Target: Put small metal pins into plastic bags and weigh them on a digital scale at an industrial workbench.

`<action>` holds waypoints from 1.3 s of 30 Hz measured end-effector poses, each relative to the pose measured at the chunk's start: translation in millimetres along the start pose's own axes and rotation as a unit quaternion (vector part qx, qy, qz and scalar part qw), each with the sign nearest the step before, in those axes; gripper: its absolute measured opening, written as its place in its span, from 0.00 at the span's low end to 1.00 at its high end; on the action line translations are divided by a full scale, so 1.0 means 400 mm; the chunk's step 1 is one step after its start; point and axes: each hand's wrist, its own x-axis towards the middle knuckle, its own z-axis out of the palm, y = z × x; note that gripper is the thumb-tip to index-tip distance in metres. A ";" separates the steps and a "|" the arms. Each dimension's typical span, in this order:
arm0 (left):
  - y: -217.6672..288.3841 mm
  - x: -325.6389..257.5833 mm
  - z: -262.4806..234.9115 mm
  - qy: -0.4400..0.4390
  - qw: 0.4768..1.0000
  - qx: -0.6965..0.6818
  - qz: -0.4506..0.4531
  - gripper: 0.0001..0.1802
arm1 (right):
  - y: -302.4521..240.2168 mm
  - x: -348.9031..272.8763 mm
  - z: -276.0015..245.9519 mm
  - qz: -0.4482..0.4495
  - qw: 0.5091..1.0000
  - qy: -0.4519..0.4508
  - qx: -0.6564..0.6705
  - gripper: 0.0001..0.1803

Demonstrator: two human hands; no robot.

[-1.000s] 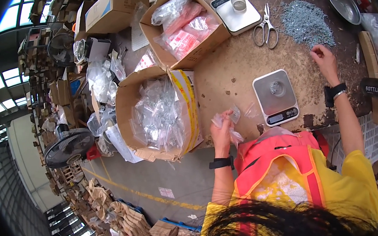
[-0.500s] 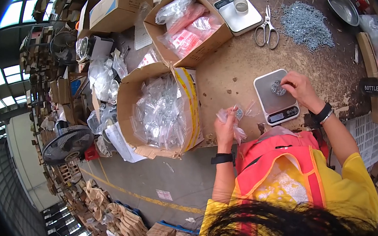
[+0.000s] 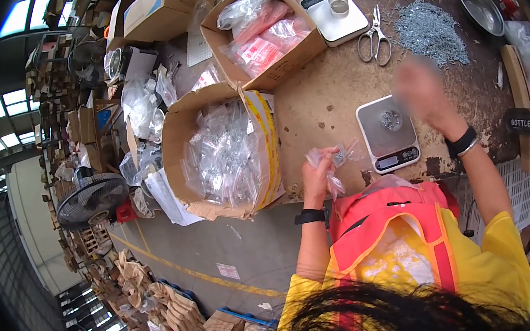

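Lettering, pale and large, stands out on a dark bottle (image 3: 522, 123) at the right edge of the surface (image 3: 314, 96), while most other print is too small to make out. Near the front edge, the left hand (image 3: 317, 176) has its thumb and fingers pinched together on crumpled clear bags (image 3: 335, 183). The right hand (image 3: 420, 91) hangs at the far right corner of a white scale (image 3: 376, 137), so blurred that I cannot tell whether its fingers are parted, closed or gripping anything. On the scale's plate, towards its far edge, a small round clear dish (image 3: 391, 120) holds small metal pieces; the dark display (image 3: 387, 161) sits along the scale's near edge, its reading not legible. A loose heap of grey metal pieces (image 3: 429, 31) lies towards the far right corner of the surface, with scissors (image 3: 375, 40) just left of it and a second scale (image 3: 346, 30) beyond them. Along the left side stand two open boxes: the nearer box (image 3: 174, 136), with a yellow patterned strip down its right side, contains filled clear bags; the farther box (image 3: 297, 51) contains clear bags and bags with red printing, its words unreadable.
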 end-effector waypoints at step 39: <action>-0.064 0.034 0.035 0.069 0.989 0.058 0.117 0.09 | -0.148 0.041 0.335 0.074 0.930 -0.147 0.329 0.17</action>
